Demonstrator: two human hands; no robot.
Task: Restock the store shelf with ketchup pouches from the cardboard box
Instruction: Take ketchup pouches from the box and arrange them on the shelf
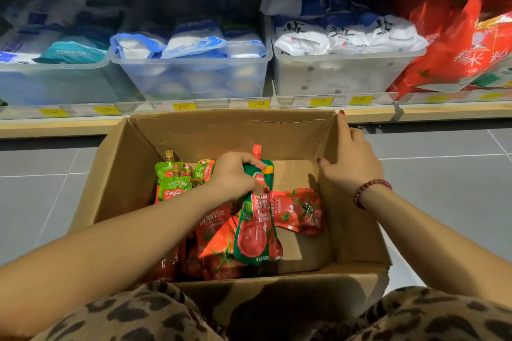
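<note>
An open cardboard box (116, 174) stands on the floor in front of me. Inside it lie several ketchup pouches, red ones (299, 210) on the bottom and green-topped ones (171, 180) at the far left. My left hand (232, 174) is shut on the neck of a green and red ketchup pouch (256, 232) with a red cap, held upright inside the box. My right hand (349, 160) rests on the box's right wall, thumb inside and index finger pointing up along the far corner.
The lowest store shelf (194, 124) runs across just behind the box, with yellow price tags on its edge. Clear plastic bins (191, 77) of white and blue bags sit on it. Red bags (457, 44) lie at the right. Grey floor tiles surround the box.
</note>
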